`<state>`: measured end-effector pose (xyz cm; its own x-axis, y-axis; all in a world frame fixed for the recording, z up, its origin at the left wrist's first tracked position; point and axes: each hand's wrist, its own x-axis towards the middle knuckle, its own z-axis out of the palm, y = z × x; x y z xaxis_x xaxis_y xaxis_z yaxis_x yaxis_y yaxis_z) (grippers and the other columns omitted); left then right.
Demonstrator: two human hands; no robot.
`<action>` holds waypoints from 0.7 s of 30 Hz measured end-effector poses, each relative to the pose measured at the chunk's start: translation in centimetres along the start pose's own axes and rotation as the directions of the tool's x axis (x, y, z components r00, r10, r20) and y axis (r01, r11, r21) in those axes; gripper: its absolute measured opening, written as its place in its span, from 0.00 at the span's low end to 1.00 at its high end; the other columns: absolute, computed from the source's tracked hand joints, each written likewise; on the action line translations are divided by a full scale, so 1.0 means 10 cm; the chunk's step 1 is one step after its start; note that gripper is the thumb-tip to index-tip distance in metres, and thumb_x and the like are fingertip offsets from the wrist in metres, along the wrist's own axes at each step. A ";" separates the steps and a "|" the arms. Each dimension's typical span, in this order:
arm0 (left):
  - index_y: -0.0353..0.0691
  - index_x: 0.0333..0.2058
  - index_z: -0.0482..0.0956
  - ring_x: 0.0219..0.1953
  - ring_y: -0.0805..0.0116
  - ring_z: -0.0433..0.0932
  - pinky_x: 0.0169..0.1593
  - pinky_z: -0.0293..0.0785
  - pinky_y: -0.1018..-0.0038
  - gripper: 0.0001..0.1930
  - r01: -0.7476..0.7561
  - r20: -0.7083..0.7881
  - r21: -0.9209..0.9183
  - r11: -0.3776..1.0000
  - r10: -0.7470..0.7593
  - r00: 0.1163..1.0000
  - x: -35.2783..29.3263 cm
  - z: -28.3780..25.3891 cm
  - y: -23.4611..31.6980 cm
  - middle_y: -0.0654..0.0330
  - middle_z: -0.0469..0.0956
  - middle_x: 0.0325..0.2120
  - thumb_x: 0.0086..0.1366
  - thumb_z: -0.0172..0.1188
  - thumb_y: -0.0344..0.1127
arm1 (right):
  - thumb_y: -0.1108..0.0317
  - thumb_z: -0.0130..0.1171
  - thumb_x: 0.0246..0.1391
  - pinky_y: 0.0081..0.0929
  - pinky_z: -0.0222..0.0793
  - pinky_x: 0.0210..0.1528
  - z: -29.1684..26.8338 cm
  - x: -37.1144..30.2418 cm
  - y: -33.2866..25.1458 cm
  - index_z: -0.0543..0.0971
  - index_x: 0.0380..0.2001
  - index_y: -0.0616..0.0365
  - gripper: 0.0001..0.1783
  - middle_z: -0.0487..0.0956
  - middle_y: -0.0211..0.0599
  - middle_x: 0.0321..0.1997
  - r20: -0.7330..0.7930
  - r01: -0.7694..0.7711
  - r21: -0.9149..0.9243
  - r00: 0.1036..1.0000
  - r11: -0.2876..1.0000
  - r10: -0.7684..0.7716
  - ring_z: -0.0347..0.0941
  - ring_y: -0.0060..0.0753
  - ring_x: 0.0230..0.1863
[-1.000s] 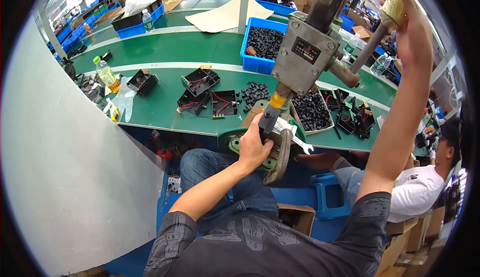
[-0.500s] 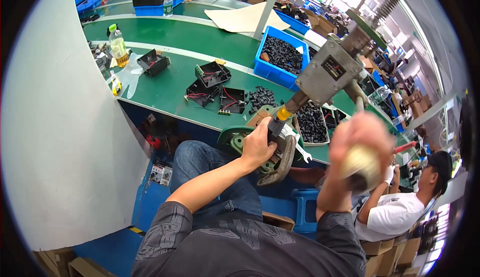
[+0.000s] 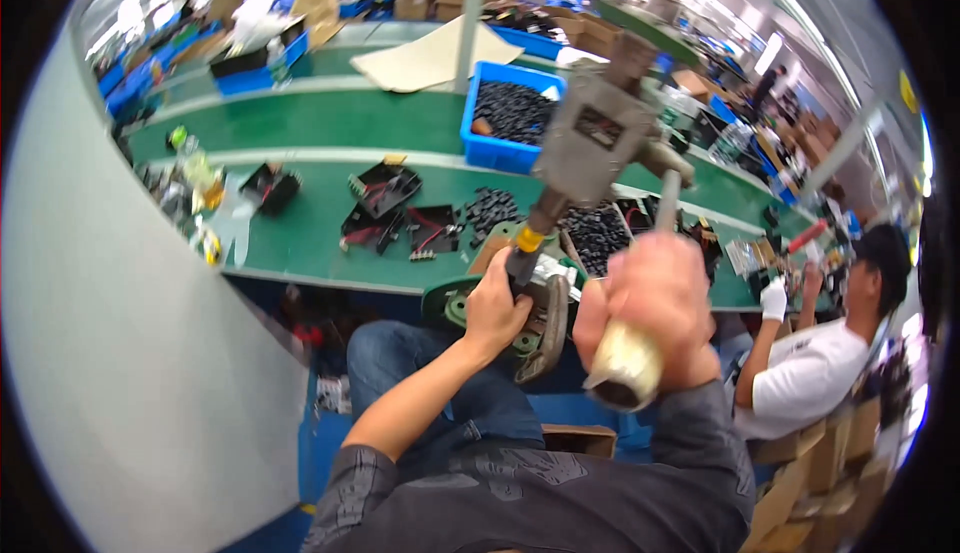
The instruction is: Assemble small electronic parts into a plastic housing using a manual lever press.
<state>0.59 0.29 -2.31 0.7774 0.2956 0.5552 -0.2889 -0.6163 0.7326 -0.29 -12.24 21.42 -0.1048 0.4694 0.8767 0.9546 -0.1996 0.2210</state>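
My left hand (image 3: 490, 311) is closed round a small black block-like part (image 3: 519, 267), keeping it under the ram's yellow-banded tip (image 3: 529, 240). That ram belongs to a grey metal hand press (image 3: 585, 138), mounted at the near edge of the green bench. My right hand (image 3: 660, 298), slightly blurred, wraps round the press lever's handle (image 3: 627, 361), which has a pale covering and a dark hollow end. The lever rod (image 3: 668, 203) runs from the press body down to that hand. My left fingers hide much of the black part.
Black open housings (image 3: 385, 188) with red wires lie left of the press, beside a heap of small black parts (image 3: 490, 210). More fill a blue bin (image 3: 500, 158) and a tray (image 3: 595, 243). A bottle (image 3: 195, 163) stands far left. A co-worker (image 3: 800, 363) sits at right.
My view has turned, so bench and press sit farther left. My right hand and the lever handle appear lower relative to the press. My left hand still holds the black part under the ram.
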 end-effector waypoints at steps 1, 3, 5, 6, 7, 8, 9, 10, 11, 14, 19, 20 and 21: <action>0.33 0.61 0.62 0.46 0.45 0.79 0.46 0.76 0.63 0.38 0.017 -0.005 0.007 1.000 -0.017 1.000 0.00 -0.04 -0.04 0.45 0.76 0.52 0.48 0.60 0.27 | 0.77 0.63 0.44 0.29 0.72 0.41 -0.01 0.17 0.10 0.71 0.36 0.49 0.17 0.77 0.25 0.32 -0.096 -0.146 0.065 0.984 0.987 0.152 0.74 0.28 0.32; 0.34 0.62 0.62 0.46 0.44 0.79 0.46 0.76 0.63 0.38 -0.006 0.031 -0.017 1.000 0.006 1.000 0.13 0.04 0.05 0.45 0.76 0.51 0.48 0.60 0.27 | 0.74 0.65 0.46 0.24 0.71 0.38 -0.26 0.68 0.26 0.75 0.39 0.53 0.15 0.80 0.27 0.34 -0.197 -0.414 0.073 0.886 0.907 0.420 0.75 0.27 0.33; 0.33 0.61 0.63 0.46 0.46 0.79 0.47 0.76 0.65 0.36 0.029 0.050 -0.031 0.999 -0.028 0.998 0.13 0.01 0.12 0.46 0.76 0.51 0.49 0.59 0.27 | 0.61 0.60 0.56 0.24 0.70 0.45 -0.41 0.97 0.64 0.78 0.49 0.60 0.20 0.81 0.36 0.43 -0.209 -0.649 0.038 0.738 0.760 0.641 0.76 0.27 0.40; 0.33 0.60 0.64 0.46 0.46 0.79 0.48 0.76 0.66 0.35 0.063 0.050 -0.028 0.998 -0.062 0.997 0.11 -0.04 0.13 0.46 0.76 0.51 0.49 0.59 0.26 | 0.61 0.60 0.56 0.24 0.70 0.45 -0.39 0.90 0.64 0.78 0.49 0.60 0.20 0.81 0.36 0.43 -0.200 -0.665 0.054 0.724 0.745 0.661 0.76 0.27 0.40; 0.33 0.60 0.65 0.46 0.47 0.79 0.49 0.76 0.66 0.35 0.073 0.058 -0.049 0.996 -0.071 0.996 0.16 0.00 0.17 0.46 0.76 0.51 0.49 0.59 0.26 | 0.60 0.61 0.56 0.23 0.70 0.44 -0.58 0.90 0.94 0.77 0.49 0.60 0.20 0.81 0.36 0.42 -0.199 -0.644 0.043 0.744 0.764 0.638 0.75 0.27 0.39; 0.33 0.60 0.65 0.46 0.47 0.79 0.49 0.76 0.66 0.35 0.084 0.068 -0.042 0.996 -0.081 0.994 0.16 0.02 0.18 0.46 0.76 0.51 0.49 0.59 0.26 | 0.60 0.61 0.56 0.22 0.70 0.42 -0.75 0.87 1.36 0.77 0.49 0.61 0.21 0.80 0.35 0.42 -0.184 -0.622 0.053 0.762 0.781 0.620 0.75 0.26 0.38; 0.33 0.60 0.65 0.46 0.48 0.79 0.49 0.75 0.67 0.34 0.094 0.062 -0.064 0.994 -0.090 0.994 0.15 0.03 0.18 0.46 0.76 0.50 0.50 0.59 0.26 | 0.60 0.61 0.56 0.21 0.70 0.41 -0.78 0.85 1.69 0.76 0.49 0.61 0.21 0.80 0.35 0.41 -0.165 -0.602 0.076 0.779 0.795 0.605 0.75 0.26 0.38; 0.32 0.59 0.65 0.47 0.48 0.78 0.50 0.75 0.67 0.34 0.098 0.055 -0.086 0.991 -0.094 0.994 0.16 0.05 0.15 0.46 0.76 0.50 0.50 0.59 0.26 | 0.59 0.62 0.56 0.21 0.70 0.39 -0.79 0.86 1.90 0.75 0.49 0.62 0.22 0.79 0.35 0.41 -0.151 -0.579 0.099 0.795 0.810 0.587 0.74 0.25 0.37; 0.32 0.59 0.66 0.47 0.49 0.78 0.51 0.74 0.67 0.34 0.100 0.048 -0.108 0.989 -0.095 0.994 0.17 0.06 0.12 0.46 0.77 0.50 0.50 0.58 0.26 | 0.59 0.62 0.57 0.20 0.69 0.38 -0.74 0.79 2.08 0.75 0.50 0.62 0.23 0.79 0.35 0.40 -0.141 -0.554 0.121 0.812 0.824 0.567 0.74 0.25 0.36; 0.33 0.58 0.67 0.47 0.50 0.78 0.51 0.74 0.68 0.33 0.159 -0.020 -0.147 0.976 -0.164 0.986 0.25 -0.07 0.16 0.47 0.77 0.49 0.50 0.57 0.24 | 0.58 0.63 0.57 0.18 0.69 0.33 -0.80 0.64 2.48 0.73 0.50 0.64 0.25 0.77 0.35 0.38 -0.127 -0.466 0.195 0.861 0.863 0.493 0.73 0.24 0.33; 0.34 0.55 0.69 0.43 0.57 0.77 0.47 0.72 0.72 0.32 0.280 -0.195 -0.419 0.864 -0.387 0.901 0.43 -0.37 0.16 0.49 0.77 0.45 0.46 0.51 0.20 | 0.56 0.65 0.57 0.15 0.68 0.26 -0.85 0.48 2.74 0.70 0.51 0.66 0.28 0.75 0.35 0.35 -0.161 -0.250 0.329 0.935 0.910 0.316 0.71 0.22 0.29; 0.34 0.54 0.69 0.41 0.59 0.76 0.44 0.71 0.75 0.32 0.283 -0.165 -0.572 0.770 -0.446 0.880 0.43 -0.50 0.08 0.50 0.78 0.43 0.45 0.49 0.19 | 0.55 0.65 0.58 0.14 0.68 0.24 -0.88 0.38 2.79 0.69 0.52 0.67 0.29 0.74 0.35 0.34 -0.175 -0.195 0.370 0.946 0.909 0.274 0.71 0.21 0.28; 0.35 0.53 0.70 0.38 0.62 0.76 0.42 0.70 0.77 0.32 0.274 -0.131 -0.705 0.654 -0.499 0.856 0.41 -0.64 0.00 0.51 0.78 0.42 0.43 0.48 0.18 | 0.55 0.66 0.58 0.13 0.68 0.23 -0.81 0.35 2.63 0.69 0.52 0.67 0.30 0.74 0.35 0.33 -0.191 -0.140 0.415 0.953 0.899 0.236 0.70 0.21 0.27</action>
<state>0.18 6.18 2.51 0.7369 0.6565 0.1612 -0.3701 0.1922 0.9089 22.17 -22.83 33.75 0.0722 0.2363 0.9690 0.9886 0.1118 -0.1009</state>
